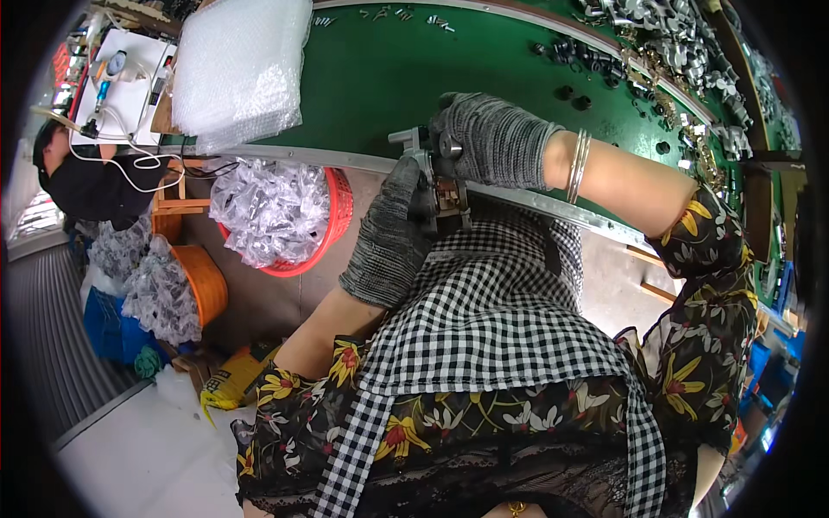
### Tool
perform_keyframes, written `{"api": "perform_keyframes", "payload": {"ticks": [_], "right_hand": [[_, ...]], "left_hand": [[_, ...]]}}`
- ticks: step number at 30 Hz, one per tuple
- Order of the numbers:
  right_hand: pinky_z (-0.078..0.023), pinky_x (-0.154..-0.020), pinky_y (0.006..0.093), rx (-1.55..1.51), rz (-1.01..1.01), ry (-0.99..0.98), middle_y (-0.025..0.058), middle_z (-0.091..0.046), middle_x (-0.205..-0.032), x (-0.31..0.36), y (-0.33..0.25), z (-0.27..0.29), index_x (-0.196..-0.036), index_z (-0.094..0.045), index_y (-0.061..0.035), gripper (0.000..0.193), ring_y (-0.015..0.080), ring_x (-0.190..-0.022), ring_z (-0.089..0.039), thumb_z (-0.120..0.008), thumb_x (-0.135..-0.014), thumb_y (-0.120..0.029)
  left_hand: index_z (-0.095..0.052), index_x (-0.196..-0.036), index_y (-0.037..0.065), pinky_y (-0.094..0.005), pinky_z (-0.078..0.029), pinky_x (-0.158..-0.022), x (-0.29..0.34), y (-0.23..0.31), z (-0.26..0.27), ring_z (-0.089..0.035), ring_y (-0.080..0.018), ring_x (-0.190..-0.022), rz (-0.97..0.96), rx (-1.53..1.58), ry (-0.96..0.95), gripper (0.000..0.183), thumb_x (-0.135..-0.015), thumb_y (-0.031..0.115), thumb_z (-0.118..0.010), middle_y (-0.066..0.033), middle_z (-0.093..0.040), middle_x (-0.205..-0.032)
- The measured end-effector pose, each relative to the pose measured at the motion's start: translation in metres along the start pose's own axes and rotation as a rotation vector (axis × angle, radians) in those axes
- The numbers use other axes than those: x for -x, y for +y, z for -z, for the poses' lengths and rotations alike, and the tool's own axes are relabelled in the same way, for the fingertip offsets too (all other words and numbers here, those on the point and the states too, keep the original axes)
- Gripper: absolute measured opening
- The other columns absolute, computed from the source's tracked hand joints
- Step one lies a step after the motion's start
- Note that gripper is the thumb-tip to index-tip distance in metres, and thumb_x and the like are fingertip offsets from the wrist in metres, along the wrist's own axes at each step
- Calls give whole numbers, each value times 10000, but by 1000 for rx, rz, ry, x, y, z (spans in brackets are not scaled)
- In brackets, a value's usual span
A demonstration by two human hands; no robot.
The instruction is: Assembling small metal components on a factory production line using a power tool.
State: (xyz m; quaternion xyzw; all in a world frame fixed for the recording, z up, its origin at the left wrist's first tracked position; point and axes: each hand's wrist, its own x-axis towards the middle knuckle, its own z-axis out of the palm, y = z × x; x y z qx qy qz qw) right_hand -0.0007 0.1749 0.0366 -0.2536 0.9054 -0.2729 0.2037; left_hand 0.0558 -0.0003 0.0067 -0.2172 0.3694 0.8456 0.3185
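At the near edge of the green-topped workbench (380,78), both my hands wear grey knitted gloves. My left hand (389,237) is closed round a small metal assembly (447,197), with the thumb lying up along its side. The assembly has silver cast parts, a short stub pointing left and a copper-coloured section facing me. My right hand (496,138) is curled against its upper right side, beside a round silver end (449,148). Its fingertips are hidden, so what exactly they grip there cannot be made out.
Bubble-wrap sheets (237,73) lie at the bench's left. Black fittings (583,56) and silver castings (682,34) are heaped right. Below stand a red basket (344,211) and an orange tub (207,285) of bagged pieces. A person's dark sleeve (104,186) shows beside a gauge (117,62).
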Motion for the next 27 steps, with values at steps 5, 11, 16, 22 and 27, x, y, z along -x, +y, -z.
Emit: {"api": "perform_keyframes", "payload": {"ticks": [5, 11, 16, 22, 27], "right_hand": [[-518, -701, 299, 7, 11, -20, 169, -648, -866, -6, 2, -20, -922, -655, 24, 161, 258, -730, -622, -630, -771, -25], [-524, -628, 239, -100, -149, -134, 131, -663, -887, -14, 2, -19, -957, -650, 33, 174, 154, -708, -614, -585, -797, 55], [-521, -606, 235, 114, -25, -33, 136, -658, -864, -12, 10, -22, -953, -649, 38, 156, 149, -695, -604, -586, -810, 30], [-520, -636, 280, -34, -3, -24, 164, -651, -865, -7, 19, -9, -947, -639, 46, 171, 204, -746, -630, -580, -788, 25], [-532, -652, 305, 89, 44, -8, 167, -661, -890, -10, 31, -13, -945, -647, 20, 178, 250, -780, -650, -601, -776, -7]], "left_hand": [[-551, -1125, 69, -254, -557, -675, 0, -8, 21, -645, -138, -799, -15, -107, -13, 304, -951, 310, -484, -75, -648, -931], [-546, -1117, 62, -284, -561, -692, -9, -15, 26, -647, -160, -805, -47, -114, -2, 298, -944, 298, -488, -82, -645, -932], [-531, -1131, 62, -333, -564, -725, -9, -11, 12, -648, -201, -797, 21, -13, 13, 327, -931, 321, -514, -101, -637, -926], [-505, -1150, 73, -367, -570, -719, -28, -23, 9, -631, -211, -803, -43, -165, 37, 344, -937, 343, -511, -106, -614, -935], [-480, -1184, 81, -363, -574, -691, -28, -19, -6, -640, -210, -814, 27, -41, 137, 401, -920, 377, -538, -108, -604, -999]]}}
